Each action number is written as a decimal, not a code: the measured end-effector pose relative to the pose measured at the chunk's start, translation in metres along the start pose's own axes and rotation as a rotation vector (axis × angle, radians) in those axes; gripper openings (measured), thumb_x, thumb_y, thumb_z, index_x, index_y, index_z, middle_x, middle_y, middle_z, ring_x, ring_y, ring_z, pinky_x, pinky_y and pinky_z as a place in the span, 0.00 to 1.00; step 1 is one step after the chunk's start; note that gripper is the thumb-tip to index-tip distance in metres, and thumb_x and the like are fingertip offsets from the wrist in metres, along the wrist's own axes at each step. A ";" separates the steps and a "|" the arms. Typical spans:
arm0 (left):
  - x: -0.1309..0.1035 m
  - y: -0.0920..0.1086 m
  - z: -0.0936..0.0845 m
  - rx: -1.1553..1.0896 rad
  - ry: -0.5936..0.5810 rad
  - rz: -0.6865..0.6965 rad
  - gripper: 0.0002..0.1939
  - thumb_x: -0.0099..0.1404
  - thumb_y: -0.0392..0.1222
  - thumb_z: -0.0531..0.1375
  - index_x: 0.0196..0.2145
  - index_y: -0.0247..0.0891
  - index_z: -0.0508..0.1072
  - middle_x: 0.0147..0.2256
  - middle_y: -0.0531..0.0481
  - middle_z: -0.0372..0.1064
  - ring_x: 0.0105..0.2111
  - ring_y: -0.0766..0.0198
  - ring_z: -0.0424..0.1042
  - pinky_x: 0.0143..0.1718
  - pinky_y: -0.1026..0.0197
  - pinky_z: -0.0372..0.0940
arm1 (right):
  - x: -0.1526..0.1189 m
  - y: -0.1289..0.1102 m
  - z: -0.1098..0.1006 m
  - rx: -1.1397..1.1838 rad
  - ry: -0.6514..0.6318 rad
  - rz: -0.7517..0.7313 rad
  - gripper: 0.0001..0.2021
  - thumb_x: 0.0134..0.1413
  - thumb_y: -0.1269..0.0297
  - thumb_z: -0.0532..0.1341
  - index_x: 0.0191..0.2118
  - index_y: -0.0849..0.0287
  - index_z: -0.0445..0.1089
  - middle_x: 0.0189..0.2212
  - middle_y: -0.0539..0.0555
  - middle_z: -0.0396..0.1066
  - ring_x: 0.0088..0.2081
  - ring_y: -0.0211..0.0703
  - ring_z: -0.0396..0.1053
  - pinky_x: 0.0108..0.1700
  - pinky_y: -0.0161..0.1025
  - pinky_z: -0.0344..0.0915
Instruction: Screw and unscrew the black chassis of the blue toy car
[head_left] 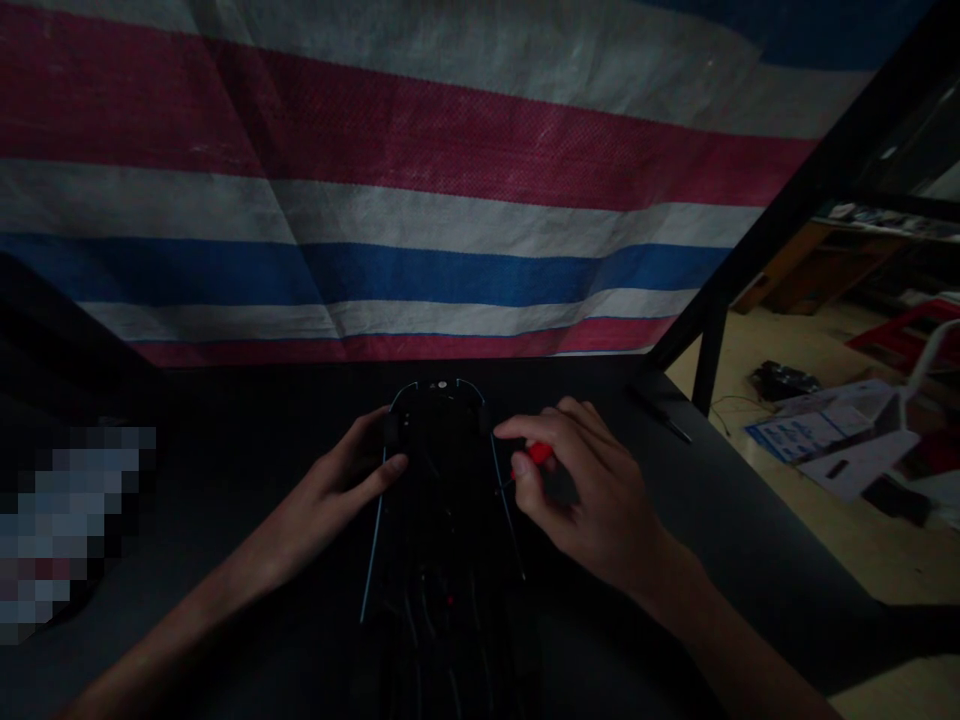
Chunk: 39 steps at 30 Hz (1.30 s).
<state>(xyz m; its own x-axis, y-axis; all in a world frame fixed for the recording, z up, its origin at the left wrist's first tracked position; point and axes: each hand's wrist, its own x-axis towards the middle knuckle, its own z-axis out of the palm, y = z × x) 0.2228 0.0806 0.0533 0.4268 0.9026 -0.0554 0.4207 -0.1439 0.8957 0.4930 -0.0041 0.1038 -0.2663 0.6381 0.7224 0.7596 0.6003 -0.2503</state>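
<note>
Here at the dark surface [712, 510], before the striped sheet [420, 270], holds the centrally placed device [442, 480] by its left side in the left grip [341, 485]; and now pinches the red driver [538, 453] in the right grip [592, 480], at the device's right edge.

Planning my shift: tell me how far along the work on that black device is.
Looks done: the black device is set out at the table. In hand: the left hand steadies it; the right hand holds a red-handled tool by its edge. Left: probably finishing there; too dark to tell more.
</note>
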 end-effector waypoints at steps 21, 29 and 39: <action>-0.001 -0.001 -0.001 0.034 -0.001 0.005 0.39 0.72 0.67 0.61 0.74 0.51 0.61 0.76 0.47 0.57 0.74 0.38 0.56 0.72 0.39 0.58 | 0.002 -0.001 -0.005 0.039 -0.040 0.008 0.08 0.70 0.75 0.58 0.49 0.56 0.70 0.37 0.49 0.79 0.35 0.41 0.70 0.42 0.42 0.63; 0.000 -0.001 -0.001 0.052 0.004 -0.032 0.43 0.71 0.70 0.61 0.75 0.48 0.60 0.76 0.44 0.57 0.74 0.37 0.57 0.72 0.39 0.59 | 0.003 -0.002 -0.005 0.014 -0.051 0.011 0.08 0.71 0.74 0.59 0.50 0.56 0.70 0.39 0.49 0.80 0.36 0.41 0.71 0.42 0.43 0.63; 0.001 -0.003 -0.001 0.039 -0.011 0.013 0.40 0.73 0.68 0.60 0.74 0.50 0.61 0.76 0.46 0.57 0.73 0.36 0.58 0.71 0.38 0.61 | 0.001 0.000 -0.004 0.064 -0.054 0.076 0.05 0.71 0.73 0.61 0.47 0.57 0.71 0.34 0.47 0.75 0.33 0.37 0.70 0.40 0.39 0.63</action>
<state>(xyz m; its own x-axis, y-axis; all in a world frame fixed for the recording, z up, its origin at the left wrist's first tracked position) 0.2208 0.0823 0.0509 0.4414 0.8960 -0.0488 0.4456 -0.1716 0.8786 0.4950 -0.0055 0.1070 -0.2425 0.7068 0.6646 0.7396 0.5780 -0.3448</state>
